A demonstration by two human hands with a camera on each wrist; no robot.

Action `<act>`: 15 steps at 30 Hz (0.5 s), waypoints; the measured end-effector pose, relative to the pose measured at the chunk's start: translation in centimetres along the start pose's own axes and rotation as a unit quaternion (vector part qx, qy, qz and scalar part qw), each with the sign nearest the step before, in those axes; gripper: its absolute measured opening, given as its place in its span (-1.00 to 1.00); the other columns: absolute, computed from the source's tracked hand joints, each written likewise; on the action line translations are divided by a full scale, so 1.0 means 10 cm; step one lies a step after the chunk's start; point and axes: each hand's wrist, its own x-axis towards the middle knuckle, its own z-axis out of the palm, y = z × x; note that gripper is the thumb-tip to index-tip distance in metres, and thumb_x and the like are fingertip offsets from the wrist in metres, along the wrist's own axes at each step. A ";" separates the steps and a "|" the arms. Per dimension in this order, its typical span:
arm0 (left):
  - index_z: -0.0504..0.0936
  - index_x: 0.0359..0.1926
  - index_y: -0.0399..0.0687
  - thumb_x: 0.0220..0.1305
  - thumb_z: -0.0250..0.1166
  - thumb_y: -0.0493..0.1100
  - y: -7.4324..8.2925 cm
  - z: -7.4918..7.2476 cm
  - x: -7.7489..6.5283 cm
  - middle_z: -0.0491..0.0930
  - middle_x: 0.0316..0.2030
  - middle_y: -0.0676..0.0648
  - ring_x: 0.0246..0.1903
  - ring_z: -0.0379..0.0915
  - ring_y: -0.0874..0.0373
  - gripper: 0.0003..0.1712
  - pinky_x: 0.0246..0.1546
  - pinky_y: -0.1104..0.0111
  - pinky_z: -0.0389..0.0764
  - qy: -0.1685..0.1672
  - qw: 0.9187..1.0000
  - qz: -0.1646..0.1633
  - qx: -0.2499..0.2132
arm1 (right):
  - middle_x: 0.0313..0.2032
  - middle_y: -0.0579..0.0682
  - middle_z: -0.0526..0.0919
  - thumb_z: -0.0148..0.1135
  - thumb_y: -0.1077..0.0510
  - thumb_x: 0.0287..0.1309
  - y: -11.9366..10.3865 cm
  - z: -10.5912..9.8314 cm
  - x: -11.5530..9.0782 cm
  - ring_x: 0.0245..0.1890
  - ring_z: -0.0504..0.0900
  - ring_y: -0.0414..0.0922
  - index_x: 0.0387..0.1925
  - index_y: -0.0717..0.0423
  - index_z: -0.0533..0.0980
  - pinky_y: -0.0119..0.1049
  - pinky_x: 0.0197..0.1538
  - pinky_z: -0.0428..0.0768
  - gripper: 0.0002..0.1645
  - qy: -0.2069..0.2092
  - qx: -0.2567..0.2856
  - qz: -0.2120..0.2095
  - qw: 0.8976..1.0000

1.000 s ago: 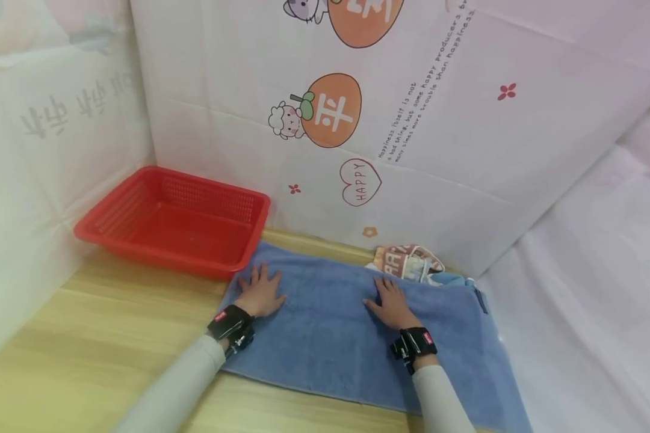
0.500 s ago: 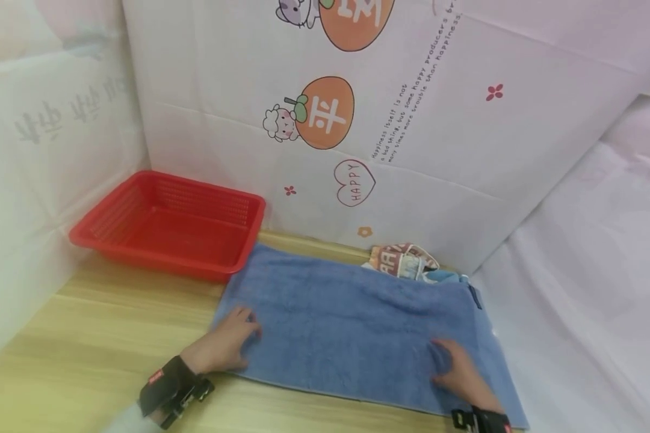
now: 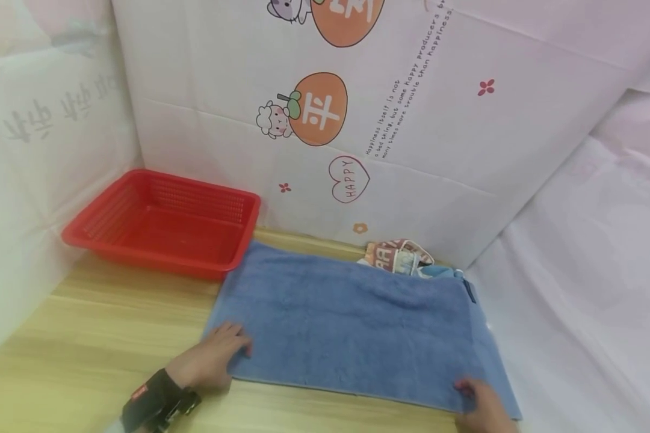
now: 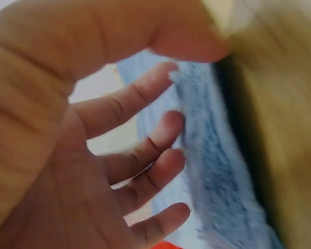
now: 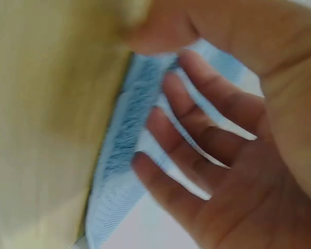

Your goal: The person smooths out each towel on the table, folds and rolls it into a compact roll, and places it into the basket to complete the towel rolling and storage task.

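Head view has the blue towel [image 3: 346, 328] spread flat on the wooden table [image 3: 119, 319], its near edge running between the left hand [image 3: 208, 359] at one corner and the right hand [image 3: 484, 406] near the other. Its fuzzy pile suggests something light, limp and not slippery, apt to sag in the middle, so both near corners look the best hold; each hand is loosely spread, thumb parted from fingers, pinching nothing. Beyond, the red basket [image 3: 157, 257] sits just beside the towel's far left corner and a crumpled printed cloth [image 3: 392, 257] at its back edge.
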 end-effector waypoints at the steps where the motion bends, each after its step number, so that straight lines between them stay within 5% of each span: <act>1: 0.58 -0.23 0.11 -0.46 0.40 -0.40 -0.01 0.00 -0.01 0.43 -0.14 0.10 0.00 0.38 0.00 -0.40 0.07 -0.01 0.45 0.010 1.000 0.004 0.002 | -0.18 0.07 0.70 0.49 0.34 -0.32 0.02 0.02 0.01 -0.09 0.66 0.13 -0.16 0.24 0.60 0.12 0.00 0.62 -0.49 0.008 0.008 0.003 1.000; 5: 0.60 -0.26 0.09 -0.33 0.42 -0.41 -0.07 0.03 -0.03 0.50 -0.18 0.11 -0.09 0.48 0.05 -0.50 0.00 0.07 0.54 0.055 0.998 0.025 0.001 | -0.26 0.09 0.69 0.39 0.33 0.01 0.10 0.09 0.06 -0.17 0.67 0.16 -0.22 0.31 0.60 0.14 -0.05 0.61 -0.76 0.051 -0.016 0.010 0.999; 10: 0.64 -0.21 -0.03 0.00 0.40 -0.42 -0.15 -0.02 -0.05 0.63 -0.24 0.07 -0.17 0.60 0.06 -0.68 -0.10 0.14 0.64 0.104 0.994 0.032 -0.010 | -0.26 0.22 0.65 0.26 0.28 0.18 0.16 0.14 0.06 -0.14 0.61 0.28 -0.21 0.42 0.54 0.21 -0.02 0.55 -0.77 0.080 -0.071 0.016 0.994; 15: 0.71 -0.16 -0.14 0.19 0.29 -0.45 -0.19 -0.19 -0.03 0.70 -0.22 -0.04 -0.17 0.65 -0.01 -0.77 -0.11 0.11 0.66 0.112 0.993 0.029 -0.016 | -0.38 0.17 0.55 0.28 0.39 0.00 0.16 0.08 0.03 -0.28 0.56 0.17 -0.38 0.35 0.44 0.09 -0.16 0.54 -0.84 0.095 -0.080 -0.017 0.992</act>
